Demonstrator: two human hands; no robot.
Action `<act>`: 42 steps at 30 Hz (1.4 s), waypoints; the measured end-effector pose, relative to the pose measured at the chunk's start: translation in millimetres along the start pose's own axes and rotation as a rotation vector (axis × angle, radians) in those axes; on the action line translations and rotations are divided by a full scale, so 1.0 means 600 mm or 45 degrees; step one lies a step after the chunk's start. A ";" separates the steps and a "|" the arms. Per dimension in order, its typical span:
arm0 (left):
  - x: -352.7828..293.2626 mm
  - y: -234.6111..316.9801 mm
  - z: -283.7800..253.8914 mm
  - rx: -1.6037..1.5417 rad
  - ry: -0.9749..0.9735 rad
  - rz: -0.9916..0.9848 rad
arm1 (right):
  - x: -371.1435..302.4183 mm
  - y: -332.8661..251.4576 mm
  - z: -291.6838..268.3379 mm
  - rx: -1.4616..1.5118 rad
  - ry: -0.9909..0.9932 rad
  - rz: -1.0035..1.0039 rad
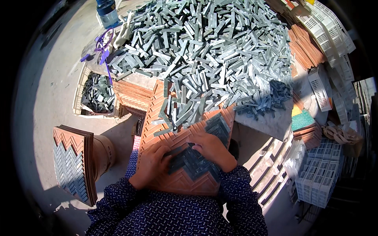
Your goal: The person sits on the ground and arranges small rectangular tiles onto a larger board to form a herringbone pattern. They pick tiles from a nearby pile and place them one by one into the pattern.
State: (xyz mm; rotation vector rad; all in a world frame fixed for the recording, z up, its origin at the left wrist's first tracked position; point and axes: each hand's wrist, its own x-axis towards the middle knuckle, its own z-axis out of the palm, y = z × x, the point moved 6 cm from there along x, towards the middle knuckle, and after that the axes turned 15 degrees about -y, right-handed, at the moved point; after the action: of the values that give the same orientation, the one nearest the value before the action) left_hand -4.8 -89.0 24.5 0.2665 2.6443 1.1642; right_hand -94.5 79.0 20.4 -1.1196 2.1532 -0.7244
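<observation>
A terracotta-coloured mould board (197, 188) with raised herringbone ridges lies across my lap, its far part under loose strips. Dark grey-green stone strips (193, 163) fill a zigzag band of its grooves, and more sit in a band (217, 128) toward its upper right. My left hand (152, 164) rests at the board's left side, fingers curled at the end of a stone strip (175, 150). Over the middle of the board, my right hand (212, 149) is closed in a pinch, with a small dark strip end (191, 145) showing at the thumb and forefinger.
A large heap of loose stone strips (212, 51) covers the table ahead. At left are a crate (78, 98) of dark pieces, a stack of filled boards (71, 165), a water bottle (107, 13) and purple ties (104, 51). White plastic crates (319, 173) stand at right.
</observation>
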 end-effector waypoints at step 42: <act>0.133 0.030 -0.035 0.372 0.244 0.131 | 0.025 0.027 -0.042 0.045 0.748 0.251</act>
State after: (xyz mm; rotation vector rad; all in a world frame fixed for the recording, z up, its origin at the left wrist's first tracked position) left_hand -85.8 -70.6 39.9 0.3626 3.0025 0.8659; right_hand -128.0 78.9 22.3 -0.7128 2.6698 -1.0934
